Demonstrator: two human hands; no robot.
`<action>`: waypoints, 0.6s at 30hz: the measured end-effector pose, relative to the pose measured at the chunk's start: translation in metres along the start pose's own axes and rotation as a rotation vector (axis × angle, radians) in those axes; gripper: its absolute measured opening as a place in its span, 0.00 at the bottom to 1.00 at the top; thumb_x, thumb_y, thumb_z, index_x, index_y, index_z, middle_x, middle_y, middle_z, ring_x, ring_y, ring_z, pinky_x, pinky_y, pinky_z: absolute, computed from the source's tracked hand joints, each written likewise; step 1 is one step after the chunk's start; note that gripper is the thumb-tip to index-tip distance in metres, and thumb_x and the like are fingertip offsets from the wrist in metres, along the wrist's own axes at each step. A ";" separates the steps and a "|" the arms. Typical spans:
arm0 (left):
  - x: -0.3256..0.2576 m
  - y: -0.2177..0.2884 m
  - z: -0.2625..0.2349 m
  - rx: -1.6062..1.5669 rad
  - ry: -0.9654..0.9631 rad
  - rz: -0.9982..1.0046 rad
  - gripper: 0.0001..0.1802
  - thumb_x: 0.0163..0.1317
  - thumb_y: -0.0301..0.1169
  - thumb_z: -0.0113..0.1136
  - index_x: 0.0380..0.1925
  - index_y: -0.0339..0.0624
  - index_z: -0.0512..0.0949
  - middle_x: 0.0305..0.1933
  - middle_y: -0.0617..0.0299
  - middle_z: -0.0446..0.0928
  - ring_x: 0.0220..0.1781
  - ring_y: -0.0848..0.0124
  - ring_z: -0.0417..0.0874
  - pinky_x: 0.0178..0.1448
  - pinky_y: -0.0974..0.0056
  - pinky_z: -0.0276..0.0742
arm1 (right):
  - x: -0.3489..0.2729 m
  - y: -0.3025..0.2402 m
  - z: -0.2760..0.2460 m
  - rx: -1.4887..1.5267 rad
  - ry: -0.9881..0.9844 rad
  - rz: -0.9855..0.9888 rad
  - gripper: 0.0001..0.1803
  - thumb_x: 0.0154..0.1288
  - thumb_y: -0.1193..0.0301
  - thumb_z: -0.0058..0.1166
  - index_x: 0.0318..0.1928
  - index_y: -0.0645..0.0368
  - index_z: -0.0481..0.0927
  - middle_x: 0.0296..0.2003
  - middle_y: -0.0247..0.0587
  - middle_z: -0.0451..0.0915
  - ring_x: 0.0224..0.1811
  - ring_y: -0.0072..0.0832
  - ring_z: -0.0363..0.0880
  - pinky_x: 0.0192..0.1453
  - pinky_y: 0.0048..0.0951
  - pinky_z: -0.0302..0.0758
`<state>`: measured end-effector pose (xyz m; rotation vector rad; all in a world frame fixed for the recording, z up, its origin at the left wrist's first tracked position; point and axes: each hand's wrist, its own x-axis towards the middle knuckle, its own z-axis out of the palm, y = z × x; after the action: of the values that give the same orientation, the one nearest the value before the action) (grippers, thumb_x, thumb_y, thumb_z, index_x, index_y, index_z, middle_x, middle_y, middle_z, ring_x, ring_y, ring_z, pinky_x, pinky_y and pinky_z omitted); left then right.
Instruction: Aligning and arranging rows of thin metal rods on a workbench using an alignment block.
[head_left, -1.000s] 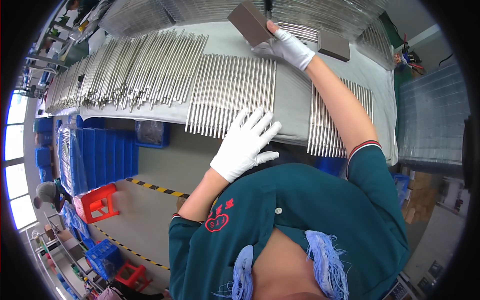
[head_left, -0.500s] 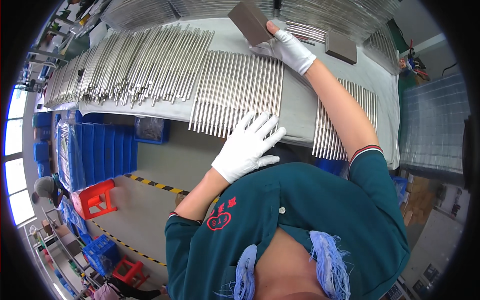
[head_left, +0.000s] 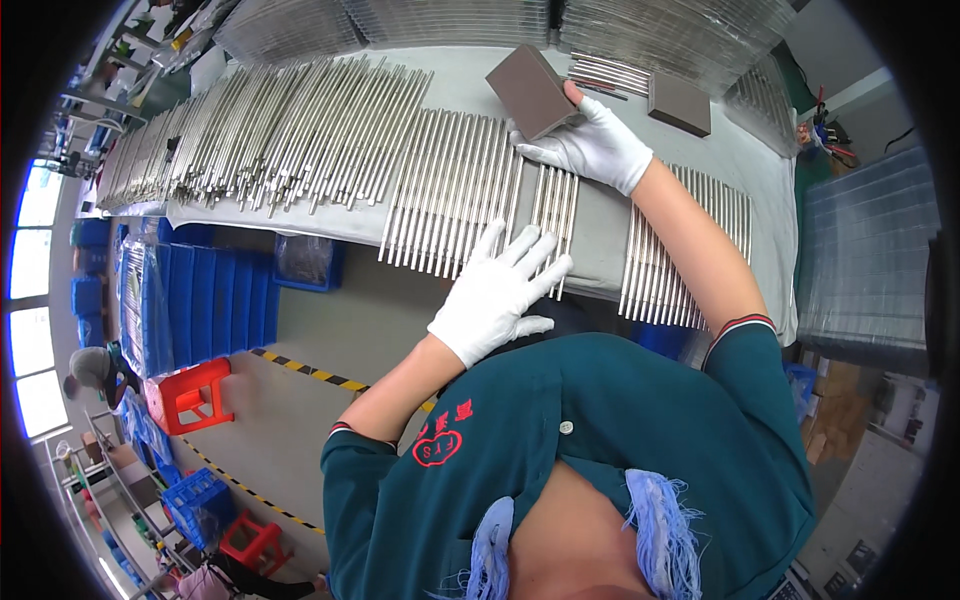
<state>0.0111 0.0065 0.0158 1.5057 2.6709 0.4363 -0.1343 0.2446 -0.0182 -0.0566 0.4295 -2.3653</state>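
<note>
Far left: a loose heap of metal rods (head_left: 250, 140) on the tabletop (head_left: 600, 230), too many and too tangled to count. Middle: a neat row of rods (head_left: 450, 190), long axes running near to far, side by side; roughly twenty-plus, exact count unclear through the lens bend. Left hand (head_left: 497, 293), white glove, lies flat with fingers spread on the near ends of that row, palm down, gripping nothing, just pressing. Right hand (head_left: 590, 145), also gloved, is closed around a brown block (head_left: 530, 90), which sits at the far ends of the same rods, tilted on one edge. So the block lies directly far of the left hand, along the rods' long axis; the right hand is on it and the left is well apart. A second brown block (head_left: 680, 103) rests free to the right, near it. Further right: another row of rods (head_left: 690, 250), partly hidden by the right forearm. Blocks: two. Hands: two.
</note>
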 end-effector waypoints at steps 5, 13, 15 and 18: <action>0.022 0.009 0.012 -0.069 -0.003 0.186 0.41 0.52 0.51 0.69 0.66 0.49 0.69 0.68 0.53 0.68 0.73 0.55 0.65 0.77 0.41 0.51 | -0.043 -0.018 0.002 -0.057 0.084 -0.003 0.43 0.66 0.53 0.61 0.69 0.66 0.58 0.60 0.61 0.65 0.64 0.53 0.70 0.70 0.49 0.74; 0.030 0.017 0.020 -0.075 -0.016 0.265 0.38 0.55 0.50 0.67 0.66 0.57 0.68 0.70 0.56 0.66 0.73 0.54 0.64 0.77 0.37 0.51 | -0.061 -0.023 0.000 -0.099 0.117 -0.027 0.43 0.67 0.52 0.60 0.69 0.68 0.57 0.60 0.62 0.65 0.64 0.53 0.69 0.69 0.48 0.75; 0.024 0.013 0.014 -0.055 -0.039 0.205 0.39 0.54 0.50 0.68 0.66 0.56 0.68 0.69 0.56 0.67 0.73 0.54 0.64 0.77 0.37 0.51 | -0.048 -0.019 0.000 -0.075 0.093 -0.015 0.43 0.66 0.53 0.60 0.69 0.68 0.57 0.60 0.62 0.66 0.63 0.53 0.71 0.69 0.48 0.75; 0.009 0.005 0.005 0.001 -0.025 0.143 0.40 0.52 0.50 0.69 0.65 0.55 0.69 0.69 0.56 0.67 0.73 0.54 0.64 0.76 0.38 0.52 | -0.025 -0.012 0.000 -0.080 0.090 -0.011 0.42 0.66 0.53 0.61 0.68 0.68 0.59 0.59 0.62 0.67 0.61 0.53 0.73 0.67 0.47 0.77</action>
<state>0.0116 0.0178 0.0129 1.6983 2.5548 0.4196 -0.1237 0.2693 -0.0125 0.0102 0.5686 -2.3676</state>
